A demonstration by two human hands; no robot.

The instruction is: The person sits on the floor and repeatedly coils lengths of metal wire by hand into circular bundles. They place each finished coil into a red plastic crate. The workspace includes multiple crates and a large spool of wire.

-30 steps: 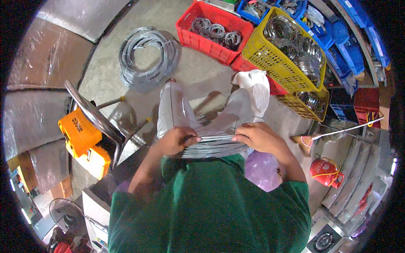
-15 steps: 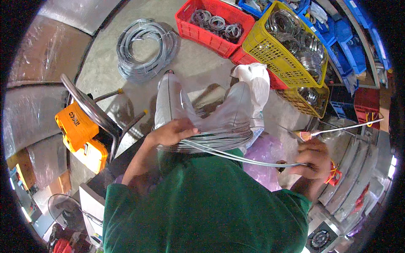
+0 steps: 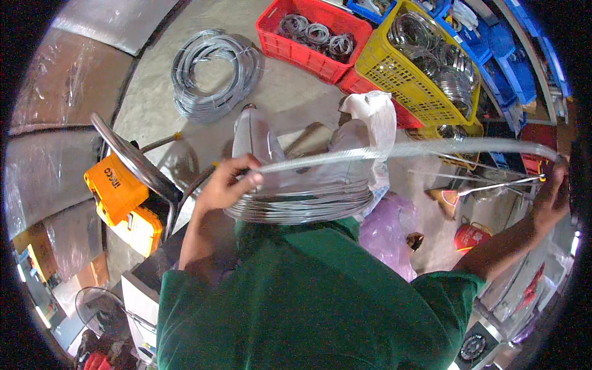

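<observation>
The left hand [image 3: 225, 185] clamps a coil of clear tubing [image 3: 302, 200] against the green shirt, while the right hand [image 3: 550, 200] grips its free end [image 3: 431, 148], stretched taut. The tubing looks springy, light and slippery; best gripped at the bundled loops.

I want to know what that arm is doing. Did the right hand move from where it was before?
Yes. The right hand swung out to the person's right, away from the wire coil and the left hand, drawing a strand toward the blue bins.

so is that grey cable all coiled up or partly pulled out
Partly pulled out: the left hand holds the coil, the right hand stretches one strand sideways.
</observation>
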